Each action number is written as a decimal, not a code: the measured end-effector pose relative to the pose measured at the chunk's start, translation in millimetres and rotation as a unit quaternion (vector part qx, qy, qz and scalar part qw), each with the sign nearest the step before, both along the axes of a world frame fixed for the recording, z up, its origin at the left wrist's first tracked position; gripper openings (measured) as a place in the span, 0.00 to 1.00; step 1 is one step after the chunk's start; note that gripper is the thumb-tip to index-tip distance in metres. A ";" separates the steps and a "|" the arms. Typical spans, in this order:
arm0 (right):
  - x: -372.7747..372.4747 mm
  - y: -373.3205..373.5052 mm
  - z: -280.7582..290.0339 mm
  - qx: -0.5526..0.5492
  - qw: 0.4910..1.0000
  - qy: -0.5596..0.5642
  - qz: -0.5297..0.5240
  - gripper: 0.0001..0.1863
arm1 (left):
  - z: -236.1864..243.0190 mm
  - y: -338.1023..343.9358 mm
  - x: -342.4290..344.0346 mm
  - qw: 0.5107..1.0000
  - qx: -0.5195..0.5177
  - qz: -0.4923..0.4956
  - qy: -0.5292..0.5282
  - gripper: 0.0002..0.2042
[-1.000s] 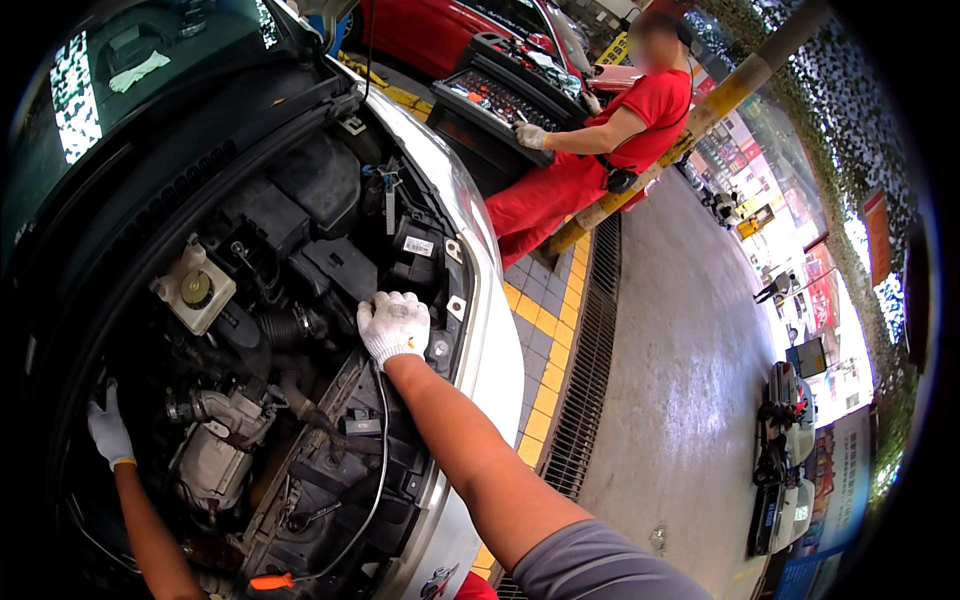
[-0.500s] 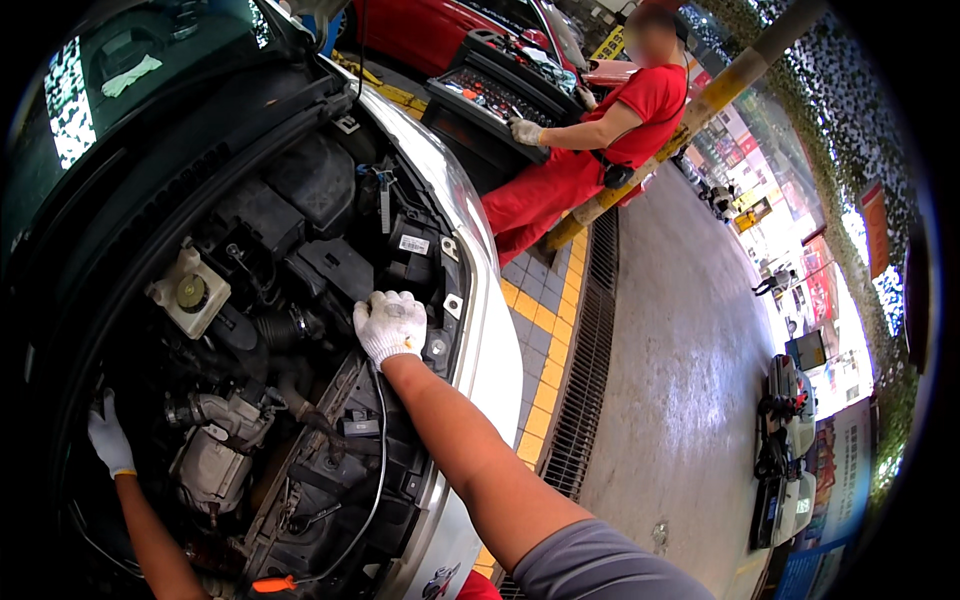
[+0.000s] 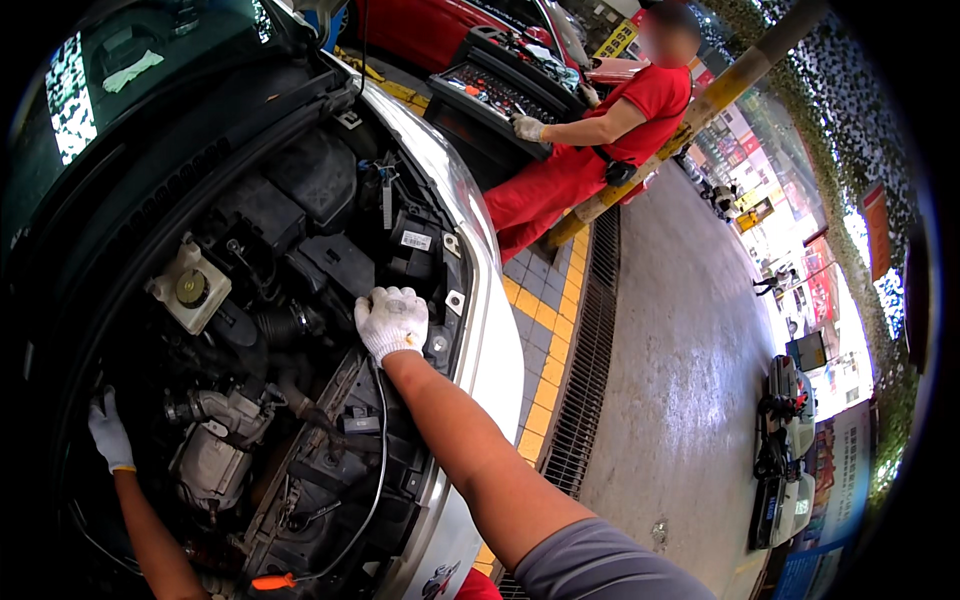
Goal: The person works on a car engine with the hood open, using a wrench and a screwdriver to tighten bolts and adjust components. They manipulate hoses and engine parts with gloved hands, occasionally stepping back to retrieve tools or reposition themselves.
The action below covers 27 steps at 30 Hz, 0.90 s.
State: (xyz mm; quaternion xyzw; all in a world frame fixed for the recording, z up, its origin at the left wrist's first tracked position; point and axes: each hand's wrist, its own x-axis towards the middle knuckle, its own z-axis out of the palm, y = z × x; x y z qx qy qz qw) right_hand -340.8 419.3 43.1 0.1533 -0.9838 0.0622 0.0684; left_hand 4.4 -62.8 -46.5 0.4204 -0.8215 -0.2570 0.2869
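Both of my hands wear white knit gloves over a car's open engine bay. My right hand [image 3: 391,322] lies on the front crossmember, its fingers curled and closed. A thin silver flexible cable [image 3: 383,440] disappears beneath it, so what the fingers grip is hidden. The cable bends down to an orange handle [image 3: 273,582] near the front of the bay. Deep at the left side, my left hand [image 3: 108,432] reaches in beside the dark edge; shadow hides most of its fingers. Between the hands are a metal engine part [image 3: 212,462] and the thick intake hose [image 3: 285,325].
A white reservoir with a dark yellow cap [image 3: 191,288] sits farther back in the bay. Beyond the white fender [image 3: 505,350], a person in red [image 3: 650,110] stands at a black tool cart [image 3: 500,95]. A floor grate [image 3: 585,370] runs alongside, and a striped post [image 3: 720,90] rises behind.
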 end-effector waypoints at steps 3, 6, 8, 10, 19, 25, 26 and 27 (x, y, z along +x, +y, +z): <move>-0.2 4.5 -2.2 -0.003 1.000 0.000 -0.006 0.20 | 23.7 27.8 -24.6 0.992 -0.005 0.105 -0.068 0.23; -0.1 3.9 -1.4 -0.003 1.000 0.001 -0.004 0.20 | 37.7 31.5 -23.2 0.982 0.012 0.131 -0.132 0.24; 0.3 0.3 1.8 -0.004 1.000 0.001 0.000 0.20 | 16.9 15.4 -6.4 0.990 -0.033 0.084 -0.109 0.26; 0.5 -1.4 2.8 -0.005 1.000 0.000 0.002 0.20 | 17.0 21.3 -9.0 0.996 -0.060 0.054 -0.049 0.26; -0.3 3.9 -3.5 -0.003 1.000 0.000 -0.002 0.20 | 65.1 56.2 -37.8 0.978 0.046 0.118 -0.165 0.25; 1.4 -0.5 2.0 -0.004 1.000 -0.001 -0.002 0.20 | 18.2 18.0 -16.5 0.999 0.026 0.023 -0.036 0.27; 1.5 -0.2 0.8 -0.002 1.000 -0.001 -0.001 0.20 | 16.2 17.4 -17.7 0.999 0.018 0.027 -0.017 0.27; 0.5 3.1 -2.0 -0.001 1.000 -0.002 -0.005 0.20 | 26.9 26.5 -26.1 0.997 0.028 0.057 -0.041 0.28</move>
